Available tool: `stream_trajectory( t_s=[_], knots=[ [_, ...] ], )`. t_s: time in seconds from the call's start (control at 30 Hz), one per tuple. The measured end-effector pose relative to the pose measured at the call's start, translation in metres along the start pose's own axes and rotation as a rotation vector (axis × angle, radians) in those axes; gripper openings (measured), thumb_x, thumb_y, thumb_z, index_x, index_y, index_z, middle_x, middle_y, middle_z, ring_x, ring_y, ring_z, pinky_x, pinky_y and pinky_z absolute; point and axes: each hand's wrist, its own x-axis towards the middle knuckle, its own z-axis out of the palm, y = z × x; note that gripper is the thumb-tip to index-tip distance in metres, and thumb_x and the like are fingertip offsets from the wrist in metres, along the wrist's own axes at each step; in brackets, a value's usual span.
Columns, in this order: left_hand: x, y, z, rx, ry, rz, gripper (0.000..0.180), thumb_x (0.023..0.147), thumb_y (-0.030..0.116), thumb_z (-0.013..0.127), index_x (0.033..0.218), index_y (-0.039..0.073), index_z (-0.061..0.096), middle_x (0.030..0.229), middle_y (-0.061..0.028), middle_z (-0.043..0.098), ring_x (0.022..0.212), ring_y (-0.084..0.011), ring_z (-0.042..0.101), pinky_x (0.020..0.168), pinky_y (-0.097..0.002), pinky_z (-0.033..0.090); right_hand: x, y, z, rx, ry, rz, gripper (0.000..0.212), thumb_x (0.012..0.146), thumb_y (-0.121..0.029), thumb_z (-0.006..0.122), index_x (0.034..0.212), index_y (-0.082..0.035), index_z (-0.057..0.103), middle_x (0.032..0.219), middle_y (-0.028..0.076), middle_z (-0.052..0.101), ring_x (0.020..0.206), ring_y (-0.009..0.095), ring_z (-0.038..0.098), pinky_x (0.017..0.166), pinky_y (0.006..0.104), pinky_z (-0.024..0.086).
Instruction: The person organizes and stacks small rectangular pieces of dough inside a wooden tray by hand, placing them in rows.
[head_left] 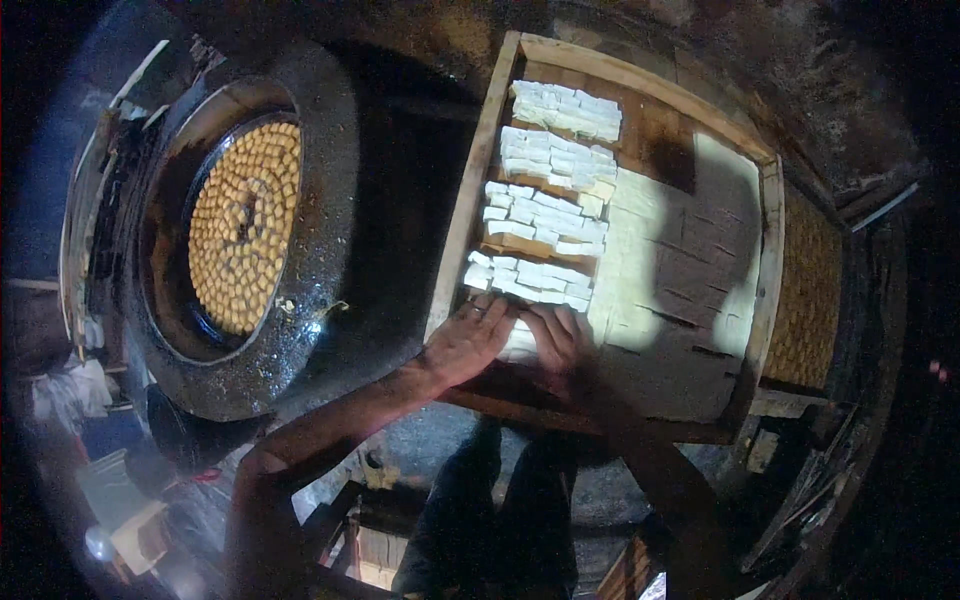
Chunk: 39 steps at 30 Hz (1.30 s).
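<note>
My left hand (468,340) and my right hand (560,345) are side by side over the nearest row of white cut tofu pieces (522,340). The fingers of both are bent down and closed against this row, with the fingertips partly hidden. Just beyond them lies another row of tofu strips (530,280), and several more rows stretch toward the far end. All sit along the left side of a shallow wooden tray (462,215). To the right, a flat pale slab of tofu (640,260) scored with cut lines covers the tray bottom, partly in shadow.
At the left, a large round wok (165,290) set in a dark, wet-looking stove top (325,230) holds many golden frying pieces (245,220). Beyond the tray's right side is another tray of brown pieces (808,290). A pale cloth or plastic bundle (80,390) lies lower left.
</note>
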Motion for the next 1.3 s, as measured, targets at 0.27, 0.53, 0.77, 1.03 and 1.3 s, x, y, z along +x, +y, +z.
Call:
stream_trajectory(
  t_s=[0.27, 0.53, 0.77, 1.03, 1.3],
  knots=[
    [-0.011, -0.013, -0.041, -0.032, -0.129, -0.059, 0.086, 0.064, 0.026, 0.08, 0.137, -0.002, 0.044, 0.134, -0.0165, 0.049, 0.125, -0.0325, 0.046, 0.101, -0.0452, 0.035, 0.002, -0.009, -0.008, -0.112, -0.02, 0.012, 0.043, 0.075, -0.026, 0.061, 0.114, -0.009, 0.065, 0.106, 0.0, 0.062, 0.09, 0.019, 0.055, 0.074, 0.0352, 0.044],
    [-0.005, -0.01, -0.014, -0.11, -0.056, -0.016, 0.072, 0.068, 0.021, 0.078, 0.132, 0.002, 0.051, 0.13, -0.0119, 0.055, 0.118, -0.0283, 0.051, 0.099, -0.0445, 0.039, 0.003, -0.005, -0.012, 0.083, -0.122, 0.059, 0.052, 0.072, -0.037, 0.064, 0.116, -0.01, 0.062, 0.112, 0.001, 0.062, 0.1, 0.022, 0.055, 0.081, 0.0366, 0.044],
    [-0.01, -0.012, -0.006, -0.143, 0.002, -0.01, 0.079, 0.069, 0.022, 0.078, 0.137, 0.003, 0.043, 0.133, -0.0142, 0.052, 0.118, -0.0293, 0.051, 0.098, -0.0455, 0.04, 0.002, -0.009, -0.013, 0.196, 0.039, 0.137, 0.056, 0.071, -0.041, 0.066, 0.118, -0.01, 0.063, 0.11, 0.004, 0.064, 0.096, 0.023, 0.058, 0.082, 0.038, 0.043],
    [-0.022, -0.01, -0.043, 0.1, -0.079, -0.059, 0.079, 0.073, 0.028, 0.076, 0.138, 0.002, 0.04, 0.135, -0.0158, 0.049, 0.125, -0.0323, 0.046, 0.099, -0.0518, 0.035, 0.013, -0.022, -0.007, -0.156, -0.044, -0.033, 0.042, 0.084, -0.023, 0.058, 0.121, -0.006, 0.065, 0.112, 0.003, 0.063, 0.087, 0.018, 0.054, 0.072, 0.0357, 0.044],
    [-0.021, -0.019, -0.026, 0.109, -0.067, -0.09, 0.046, 0.084, 0.022, 0.063, 0.124, 0.002, 0.053, 0.122, -0.0138, 0.057, 0.12, -0.0308, 0.048, 0.09, -0.0505, 0.038, 0.024, -0.028, -0.002, 0.031, -0.331, 0.029, 0.054, 0.087, -0.036, 0.061, 0.126, 0.002, 0.052, 0.121, 0.011, 0.055, 0.108, 0.027, 0.05, 0.088, 0.0405, 0.04]
  ],
)
